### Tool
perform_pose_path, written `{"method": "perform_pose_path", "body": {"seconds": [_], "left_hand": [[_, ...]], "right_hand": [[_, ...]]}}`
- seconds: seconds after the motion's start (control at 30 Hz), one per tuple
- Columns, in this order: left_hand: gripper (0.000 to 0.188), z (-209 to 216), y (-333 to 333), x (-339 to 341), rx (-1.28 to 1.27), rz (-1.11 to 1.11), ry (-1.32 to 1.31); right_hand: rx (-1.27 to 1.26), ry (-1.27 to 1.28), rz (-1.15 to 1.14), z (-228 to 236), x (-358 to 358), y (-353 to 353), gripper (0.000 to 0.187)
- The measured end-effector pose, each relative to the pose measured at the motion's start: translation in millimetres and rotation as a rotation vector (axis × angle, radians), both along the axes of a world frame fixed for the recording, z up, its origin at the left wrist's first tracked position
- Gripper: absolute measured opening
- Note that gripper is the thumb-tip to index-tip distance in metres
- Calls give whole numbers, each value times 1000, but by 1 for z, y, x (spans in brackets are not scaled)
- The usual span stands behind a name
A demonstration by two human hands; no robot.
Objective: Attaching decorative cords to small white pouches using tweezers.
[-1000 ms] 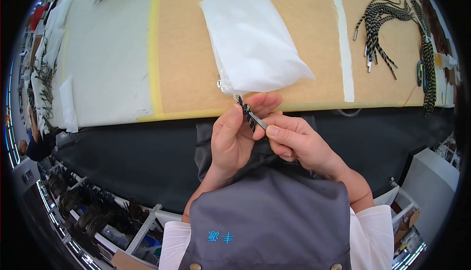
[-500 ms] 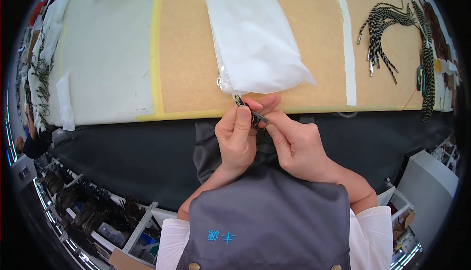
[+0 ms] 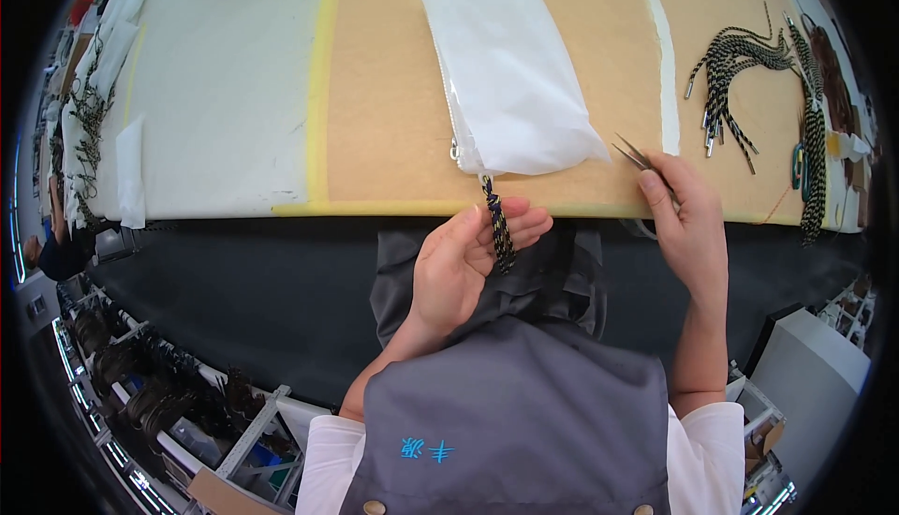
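Observation:
A white pouch point(image 3: 515, 84) lies on the table, a zip along its left side. From its lower left corner hangs a knotted black-and-yellow cord point(image 3: 501, 239), its doubled strands dangling past the table edge. Beneath that cord is my left hand point(image 3: 459, 267), palm up with fingers stretched out, and the strands lie across the fingers. My right hand point(image 3: 688, 215) is closed around a pair of metal tweezers point(image 3: 631, 153), to the right of the pouch. The tweezer tips point up and left, apart from the pouch and cord.
Several striped cords with metal tips point(image 3: 726, 66) lie at the table's right, beside a long cord bundle point(image 3: 813, 150) and small green-handled snips point(image 3: 799, 167). A white strip point(image 3: 131, 173) lies far left. The table's front edge point(image 3: 393, 208) has yellow tape. Shelving point(image 3: 253, 440) stands lower left.
My right hand has drawn away from the cord to the right with the tweezers. My left fingers have straightened under the cord, whose knot now shows. The view has shifted slightly.

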State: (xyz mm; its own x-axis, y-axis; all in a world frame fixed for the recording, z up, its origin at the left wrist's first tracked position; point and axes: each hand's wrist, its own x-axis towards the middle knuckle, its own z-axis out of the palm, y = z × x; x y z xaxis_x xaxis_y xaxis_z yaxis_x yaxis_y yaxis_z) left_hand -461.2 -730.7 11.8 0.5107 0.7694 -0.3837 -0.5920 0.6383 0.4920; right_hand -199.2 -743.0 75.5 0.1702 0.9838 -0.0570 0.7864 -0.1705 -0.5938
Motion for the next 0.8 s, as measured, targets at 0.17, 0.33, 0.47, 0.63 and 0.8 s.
{"method": "perform_pose_path", "body": {"seconds": [0.17,0.33,0.47,0.63,0.8], "left_hand": [[46,-8,-8,-10,164,-60,157],[37,-9,-11,-7,170,12,132],[31,-9,-10,-9,337,37,307],[25,-14,-12,-4,474,77,501],[19,-12,-9,-10,615,-14,640]], "right_hand": [[247,283,77,0,-36,6,18],[114,525,268,-17,-87,17,20],[105,401,396,-18,-90,31,20],[42,373,313,-24,-106,25,14],[-20,586,168,-19,-108,12,25]]}}
